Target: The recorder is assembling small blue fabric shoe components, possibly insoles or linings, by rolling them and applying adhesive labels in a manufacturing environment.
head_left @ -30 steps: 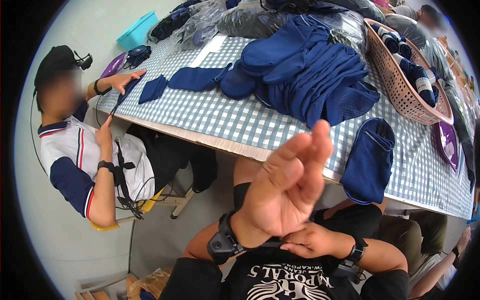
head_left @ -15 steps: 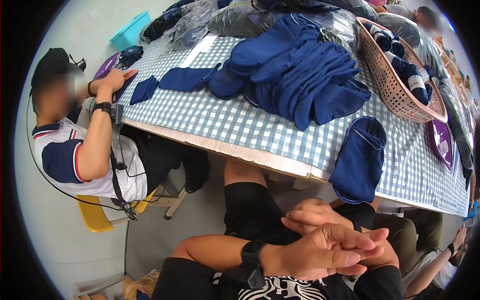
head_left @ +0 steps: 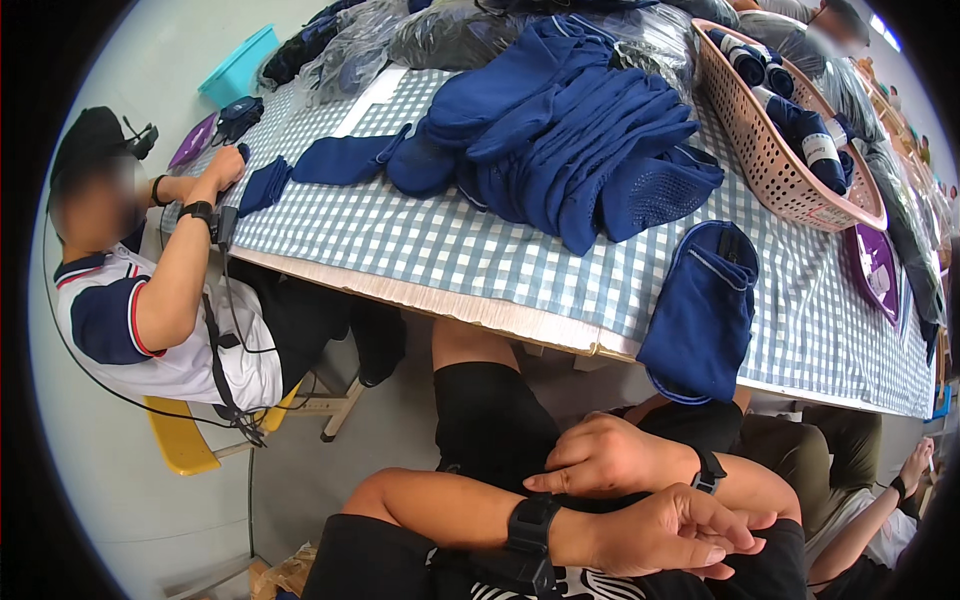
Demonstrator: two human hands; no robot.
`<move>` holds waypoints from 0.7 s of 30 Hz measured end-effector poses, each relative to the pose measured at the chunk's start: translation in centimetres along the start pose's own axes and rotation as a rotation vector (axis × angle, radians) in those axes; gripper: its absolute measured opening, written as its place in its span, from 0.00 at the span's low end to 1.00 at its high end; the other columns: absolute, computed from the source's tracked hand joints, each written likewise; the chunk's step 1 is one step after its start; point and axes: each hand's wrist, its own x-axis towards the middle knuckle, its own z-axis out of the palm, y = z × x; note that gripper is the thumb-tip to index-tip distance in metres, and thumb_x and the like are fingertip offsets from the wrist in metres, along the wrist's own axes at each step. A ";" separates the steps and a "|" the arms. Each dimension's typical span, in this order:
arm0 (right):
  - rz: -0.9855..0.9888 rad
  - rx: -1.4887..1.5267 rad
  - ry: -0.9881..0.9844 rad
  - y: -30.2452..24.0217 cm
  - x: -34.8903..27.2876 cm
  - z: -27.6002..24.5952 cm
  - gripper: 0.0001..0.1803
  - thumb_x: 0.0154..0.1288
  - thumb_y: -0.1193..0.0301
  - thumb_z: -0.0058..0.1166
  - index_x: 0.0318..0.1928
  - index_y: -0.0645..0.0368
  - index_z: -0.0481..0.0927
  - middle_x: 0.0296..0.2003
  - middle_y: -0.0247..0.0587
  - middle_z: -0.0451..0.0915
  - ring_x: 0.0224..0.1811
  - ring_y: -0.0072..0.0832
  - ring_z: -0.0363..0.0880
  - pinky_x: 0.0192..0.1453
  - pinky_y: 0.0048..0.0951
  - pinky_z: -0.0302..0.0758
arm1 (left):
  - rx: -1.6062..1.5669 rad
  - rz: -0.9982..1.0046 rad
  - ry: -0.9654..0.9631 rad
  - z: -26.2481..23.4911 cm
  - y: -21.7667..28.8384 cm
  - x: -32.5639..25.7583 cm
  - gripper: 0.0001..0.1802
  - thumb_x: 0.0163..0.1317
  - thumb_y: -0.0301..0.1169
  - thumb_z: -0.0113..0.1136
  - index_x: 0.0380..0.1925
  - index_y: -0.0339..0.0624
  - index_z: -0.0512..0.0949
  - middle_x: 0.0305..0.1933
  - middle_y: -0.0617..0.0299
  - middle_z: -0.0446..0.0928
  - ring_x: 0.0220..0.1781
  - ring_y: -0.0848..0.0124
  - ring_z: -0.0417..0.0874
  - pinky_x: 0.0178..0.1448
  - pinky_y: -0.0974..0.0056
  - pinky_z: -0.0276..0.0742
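Remote log. The co-worker's face (head_left: 97, 205) reads as a blur to me. The right hand (head_left: 605, 455) shows me its back; its folded fingertips are partly hidden. The left hand (head_left: 660, 530) covers part of the right forearm (head_left: 752, 482). Black shirt (head_left: 365, 560): cropped by the lower edge. Wrapped bundles (head_left: 450, 35): cropped above. Purple tray (head_left: 877, 280): contents too small for me to identify. Blue fabric pile (head_left: 590, 145): lower layers hidden.

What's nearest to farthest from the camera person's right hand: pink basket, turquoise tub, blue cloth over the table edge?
Head view, from that right hand:
1. Blue cloth, near edge of table.
2. Pink basket, table's right side.
3. Turquoise tub, far left.
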 end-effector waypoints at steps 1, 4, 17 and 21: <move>0.093 0.085 -0.031 -0.1 -0.2 0.0 0.20 0.57 0.76 0.62 0.53 0.56 0.85 0.34 0.44 0.82 0.36 0.35 0.83 0.34 0.35 0.80 | 0.000 -0.002 0.012 -0.1 -0.1 0.0 0.15 0.71 0.23 0.56 0.57 0.39 0.80 0.79 0.59 0.58 0.72 0.73 0.71 0.62 0.65 0.80; 0.228 0.390 0.027 -0.4 -0.6 1.0 0.19 0.59 0.79 0.62 0.52 0.56 0.86 0.34 0.47 0.84 0.37 0.38 0.84 0.37 0.34 0.81 | 0.005 0.004 -0.001 -0.5 0.0 -0.1 0.15 0.71 0.22 0.56 0.56 0.39 0.80 0.80 0.57 0.57 0.72 0.72 0.71 0.62 0.65 0.80; 0.710 0.934 0.181 -0.8 -1.0 2.7 0.12 0.67 0.74 0.65 0.49 0.61 0.87 0.36 0.41 0.86 0.39 0.22 0.85 0.41 0.22 0.81 | 0.070 0.084 -0.061 -1.2 0.3 -0.4 0.16 0.70 0.21 0.56 0.57 0.38 0.79 0.81 0.52 0.53 0.73 0.67 0.71 0.64 0.62 0.79; 0.957 1.289 0.271 -1.2 -0.3 2.9 0.07 0.65 0.75 0.67 0.40 0.66 0.85 0.34 0.37 0.85 0.32 0.18 0.84 0.35 0.18 0.80 | 0.083 0.097 -0.085 -1.2 0.1 -0.3 0.17 0.69 0.20 0.55 0.56 0.38 0.79 0.81 0.50 0.52 0.73 0.66 0.70 0.64 0.62 0.79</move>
